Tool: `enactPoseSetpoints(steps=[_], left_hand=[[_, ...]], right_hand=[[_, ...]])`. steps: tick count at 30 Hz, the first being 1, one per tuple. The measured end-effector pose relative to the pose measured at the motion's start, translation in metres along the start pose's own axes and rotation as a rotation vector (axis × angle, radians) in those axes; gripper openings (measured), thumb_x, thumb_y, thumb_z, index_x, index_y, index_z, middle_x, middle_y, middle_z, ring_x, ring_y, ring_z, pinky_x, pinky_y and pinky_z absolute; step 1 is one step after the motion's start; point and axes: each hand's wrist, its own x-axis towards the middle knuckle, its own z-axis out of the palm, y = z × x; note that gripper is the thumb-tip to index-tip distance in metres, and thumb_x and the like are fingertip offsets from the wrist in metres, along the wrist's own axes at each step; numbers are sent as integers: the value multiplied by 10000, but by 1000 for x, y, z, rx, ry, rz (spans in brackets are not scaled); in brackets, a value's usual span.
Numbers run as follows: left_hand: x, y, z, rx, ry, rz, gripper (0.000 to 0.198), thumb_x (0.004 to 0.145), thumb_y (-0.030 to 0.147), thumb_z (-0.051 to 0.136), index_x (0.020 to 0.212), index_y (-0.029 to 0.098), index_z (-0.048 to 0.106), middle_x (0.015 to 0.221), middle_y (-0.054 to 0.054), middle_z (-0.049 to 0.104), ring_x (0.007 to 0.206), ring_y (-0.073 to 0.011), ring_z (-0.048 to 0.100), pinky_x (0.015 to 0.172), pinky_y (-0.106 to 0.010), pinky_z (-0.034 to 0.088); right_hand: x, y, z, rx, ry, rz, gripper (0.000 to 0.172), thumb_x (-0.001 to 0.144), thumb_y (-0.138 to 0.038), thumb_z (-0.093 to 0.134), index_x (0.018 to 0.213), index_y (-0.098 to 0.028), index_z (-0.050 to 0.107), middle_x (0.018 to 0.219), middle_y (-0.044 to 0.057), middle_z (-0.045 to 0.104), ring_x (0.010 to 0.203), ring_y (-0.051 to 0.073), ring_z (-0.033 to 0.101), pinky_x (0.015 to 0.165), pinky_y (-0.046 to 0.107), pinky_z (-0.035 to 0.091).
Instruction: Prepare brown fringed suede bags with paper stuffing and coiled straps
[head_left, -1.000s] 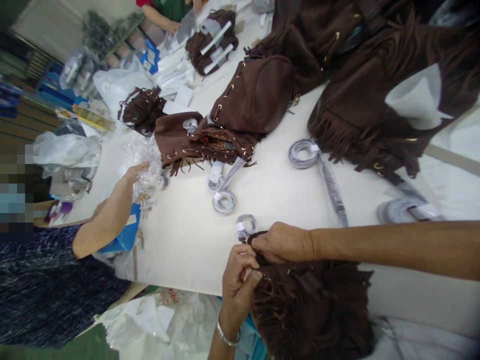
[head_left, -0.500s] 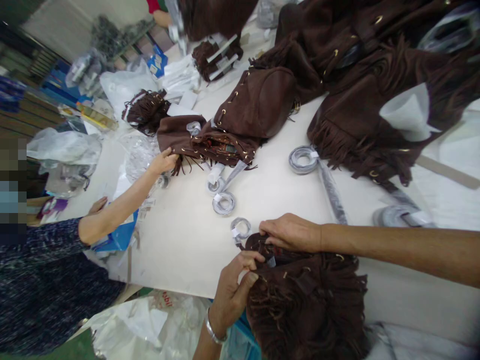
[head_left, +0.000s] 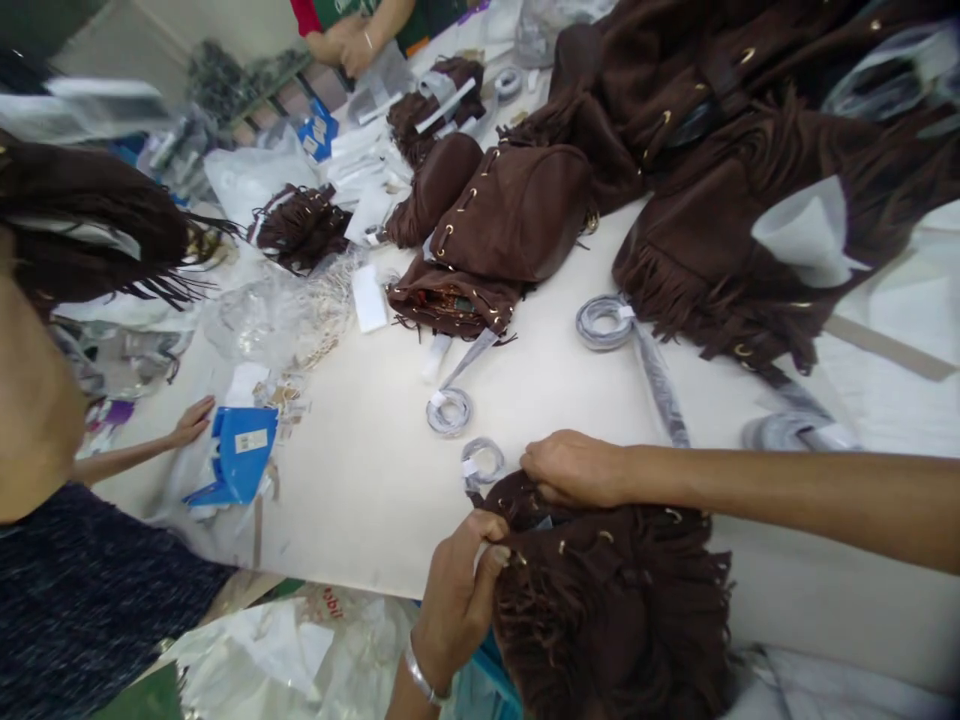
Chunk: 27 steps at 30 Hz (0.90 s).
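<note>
A dark brown fringed bag [head_left: 611,610] with gold eyelets lies at the near edge of the table, its mouth partly open. My left hand [head_left: 459,590], with a silver bracelet at the wrist, pinches the near left edge of the bag's opening. Across the mouth, my right hand [head_left: 574,470] is closed on the far rim, its fingertips partly hidden. Just beyond the bag lies a wrapped coiled strap [head_left: 482,460], and a second coiled strap [head_left: 450,412] rests a little farther off. The bag's inside is mostly dark.
Several brown bags [head_left: 517,210] are piled along the table's far side and right. At left, a co-worker's arm [head_left: 34,400] is close by, near a raised fringed bag [head_left: 90,225]. A blue box [head_left: 244,455] and plastic wrap [head_left: 255,315] lie left; plastic bags [head_left: 262,650] hang below.
The co-worker has lifted a brown bag off the table to the left. Another person's hands have come into view at the back. My hands keep their hold, shifting only slightly.
</note>
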Motion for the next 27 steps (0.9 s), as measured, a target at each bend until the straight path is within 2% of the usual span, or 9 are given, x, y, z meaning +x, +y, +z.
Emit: enactPoseSetpoints(steps=[4,7,11,14,18,20,23,25,27], left_hand=[[-9,-2,-10,163,-32,-78,90,965,250,394,984,239,482,847,0,560,790,-155,543,720,-283,372],[-12,-3,-13,204,-46,-91,91,968,268,393,979,243,480,840,3,565,783,-160,548,711,-285,370],[-7,-6,-12,214,-29,-110,108,972,298,388,991,245,480,862,1,577,771,-160,559,709,-288,387],[3,-4,-12,242,-45,-132,131,975,314,376,1017,244,478,808,11,578,693,-156,550,663,-293,397],[22,15,-17,448,-68,8,164,953,309,423,1072,239,513,942,-33,638,869,-209,579,766,-354,430],[32,29,-18,530,-83,129,152,926,335,484,1015,230,549,1101,-60,634,1008,-251,545,868,-414,418],[48,40,-16,455,-181,275,171,892,379,551,924,211,557,1216,-72,605,1109,-261,510,952,-423,400],[56,38,-12,375,-280,306,197,888,402,560,939,212,551,1139,-65,641,1065,-231,556,917,-371,429],[61,32,-10,387,-367,261,237,894,448,538,958,220,549,949,-38,680,905,-206,619,783,-318,457]], right_hand=[[-18,15,-9,24,9,-30,184,815,-204,506,922,-122,631,880,137,687,741,212,639,623,276,394],[-27,23,-9,55,25,-30,164,823,-215,504,906,-141,625,866,110,680,742,196,621,641,270,386],[-27,29,-10,137,40,12,133,832,-208,503,878,-164,620,851,77,675,765,185,605,670,259,379],[-32,30,-21,261,4,92,163,866,-270,514,941,-180,628,851,59,684,772,181,605,671,250,378],[-60,25,-46,479,-137,136,371,874,-473,536,1108,-197,617,873,46,689,756,176,605,643,237,392],[-76,23,-53,570,-270,116,419,836,-521,576,1098,-199,637,880,36,684,755,174,603,618,226,394],[-92,21,-53,618,-392,131,393,763,-483,666,1021,-186,657,822,16,663,718,165,589,566,212,374],[-99,21,-50,613,-383,134,332,763,-430,672,978,-178,654,814,12,651,720,161,585,570,210,373],[-104,19,-49,624,-359,106,274,797,-392,640,972,-181,648,838,12,652,744,161,591,597,213,387]])
